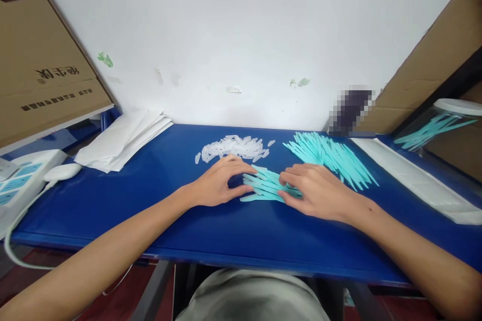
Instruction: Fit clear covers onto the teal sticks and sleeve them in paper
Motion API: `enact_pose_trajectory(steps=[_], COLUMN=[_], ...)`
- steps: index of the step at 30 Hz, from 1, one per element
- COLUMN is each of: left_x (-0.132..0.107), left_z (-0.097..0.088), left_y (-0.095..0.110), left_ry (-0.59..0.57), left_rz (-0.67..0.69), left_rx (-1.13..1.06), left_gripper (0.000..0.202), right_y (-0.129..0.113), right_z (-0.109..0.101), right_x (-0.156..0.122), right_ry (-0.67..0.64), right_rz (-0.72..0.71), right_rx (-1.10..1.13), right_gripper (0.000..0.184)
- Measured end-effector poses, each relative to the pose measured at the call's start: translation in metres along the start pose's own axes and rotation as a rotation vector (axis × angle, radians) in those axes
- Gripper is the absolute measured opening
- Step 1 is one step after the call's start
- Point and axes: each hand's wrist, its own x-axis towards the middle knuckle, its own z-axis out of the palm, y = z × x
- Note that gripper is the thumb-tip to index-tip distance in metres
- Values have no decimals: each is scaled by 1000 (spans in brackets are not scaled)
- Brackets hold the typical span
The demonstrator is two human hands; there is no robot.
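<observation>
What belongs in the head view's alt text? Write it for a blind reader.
A person's left hand and right hand touch a small bunch of turquoise sticks on a blue table. Beyond lie white pieces and, further right, a larger turquoise pile.

Only print I can spot: 2 upside-down lines of Chinese characters [58, 74] on the cardboard box [41, 45], too fuzzy to read, plus an ® [40, 81].

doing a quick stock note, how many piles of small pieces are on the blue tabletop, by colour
Turquoise: 2 (near pile, far pile)
White: 1 (white pile)
Total: 3 piles; single pieces overlap too much to count
</observation>
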Motion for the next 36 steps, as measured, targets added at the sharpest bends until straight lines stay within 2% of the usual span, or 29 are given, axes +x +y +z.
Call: enact_pose_trajectory(steps=[5, 9, 12, 14, 15, 17, 20, 23, 26, 27, 29, 32, 34, 36], left_x=[-1, -1, -1, 1, 2, 4, -1, -30, -75, -89, -111, -123, -120, -114], left_z=[-4, -3, 0, 1, -1, -9, -40, -87, -130, -140, -154, -161, -160, -158], left_y=[3, 2, 5, 7, 6, -2, -37, -86, -123, -130, -138, -140, -138, -135], left_ry=[-168, -209, -233, -209, -173, -49, 203, 361, 488, 522, 553, 515, 486, 484], left_rz=[-24, -50, -50, -29, -19, -33, -211, -566, -995, -1085, -1228, -1295, -1259, -1213], left_rx=[94, 116, 128, 125, 125, 165, 382, 619, 687, 689, 659, 599, 621, 669], left_gripper=[67, 76, 79, 76, 73, 62, 52, 58, 70, 75, 84, 88, 85, 78], right_y=[5, 8, 10, 11, 11, 11, 10, 4, -4, -7, -10, -8, -4, 0], right_z=[-3, -3, -1, -2, -3, -8, -16, -20, -15, -11, -1, 16, 24, 27], right_x=[1, -1, 0, 4, 7, 16, 32, 45, 48, 46, 40, 27, 20, 16], right_ry=[-132, -201, -211, -239, -264, -311, -365, -388, -383, -368, -304, -162, -85, -23], right_rz=[128, 236, 214, 198, 192, 174, 121, 55, -24, -50, -96, -155, -159, -126], right_rx=[78, 122, 137, 138, 149, 186, 214, 162, 118, 94, 12, -94, -71, 75], right_gripper=[48, 63, 83, 91, 88, 73, 41, 21, 12, 11, 20, 35, 32, 20])
